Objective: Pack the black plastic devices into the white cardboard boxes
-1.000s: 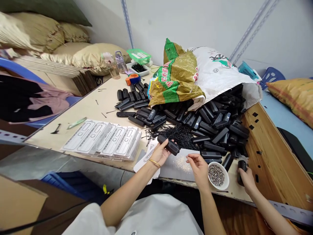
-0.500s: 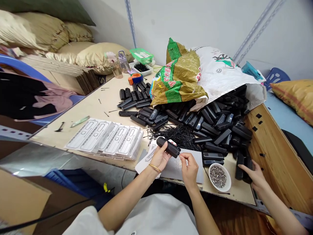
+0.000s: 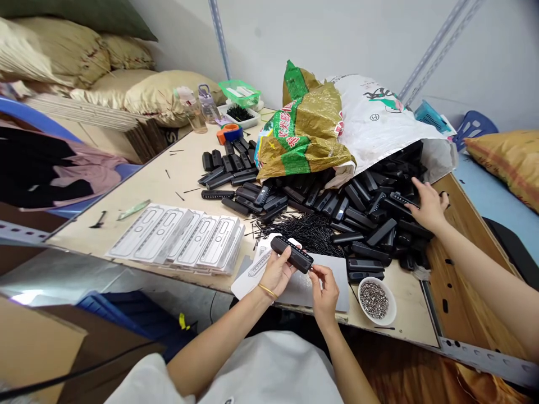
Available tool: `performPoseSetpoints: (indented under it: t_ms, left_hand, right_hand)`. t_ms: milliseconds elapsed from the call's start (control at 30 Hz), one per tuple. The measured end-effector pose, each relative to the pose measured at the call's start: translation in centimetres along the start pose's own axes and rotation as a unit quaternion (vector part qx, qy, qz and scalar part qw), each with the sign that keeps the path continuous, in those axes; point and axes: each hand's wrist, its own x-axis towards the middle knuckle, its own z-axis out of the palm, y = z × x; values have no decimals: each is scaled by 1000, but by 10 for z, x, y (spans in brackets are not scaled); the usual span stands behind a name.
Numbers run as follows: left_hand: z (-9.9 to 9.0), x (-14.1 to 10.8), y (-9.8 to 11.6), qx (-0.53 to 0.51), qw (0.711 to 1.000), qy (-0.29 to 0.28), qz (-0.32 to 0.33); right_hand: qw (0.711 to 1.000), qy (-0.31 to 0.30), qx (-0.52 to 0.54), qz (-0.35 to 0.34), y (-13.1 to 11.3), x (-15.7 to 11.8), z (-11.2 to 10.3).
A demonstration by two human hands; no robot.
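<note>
My left hand [image 3: 277, 273], with a gold bangle at the wrist, holds a black ribbed plastic piece [image 3: 292, 254] over the front of the table. The fingers of my right hand [image 3: 324, 286] are pinched at the right end of that piece; what is between them is too small to make out. Beneath lie a grey sheet [image 3: 337, 283] and white printed cards [image 3: 248, 276]. Just behind is a heap of thin black sticks [image 3: 305, 231]. A white bowl of small metal parts [image 3: 374, 301] stands to the right of my right hand.
Another person's hand [image 3: 429, 206] reaches over a large pile of black pieces [image 3: 379, 230] at the right. Stacked white boxes [image 3: 202, 240] stand left; a gold-green bag [image 3: 307, 129] and white sack [image 3: 379, 120] lie behind. Bottles [image 3: 207, 105] stand farther back.
The other person's hand has moved from beside the bowl up to the pile at the right, and the black pieces it held are no longer in it. My hands keep nearly the same pose.
</note>
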Motion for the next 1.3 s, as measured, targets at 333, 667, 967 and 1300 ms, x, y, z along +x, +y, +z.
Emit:
performPoseSetpoints:
  t_ms: [333, 667, 967, 1300]
  left_hand:
    - [11, -25, -22, 261, 937, -191, 131]
    - [22, 40, -84, 556, 823, -75, 93]
    - [-47, -4, 30, 798, 576, 89, 150]
    - [-49, -12, 58, 509, 854, -103, 11]
  right_hand:
    - [992, 94, -33, 81, 15, 2, -59]
    - [991, 83, -100, 29, -10, 45, -74]
    - [948, -221, -224, -42, 2, 63, 52]
    - [917, -355, -153, -100, -33, 102, 28]
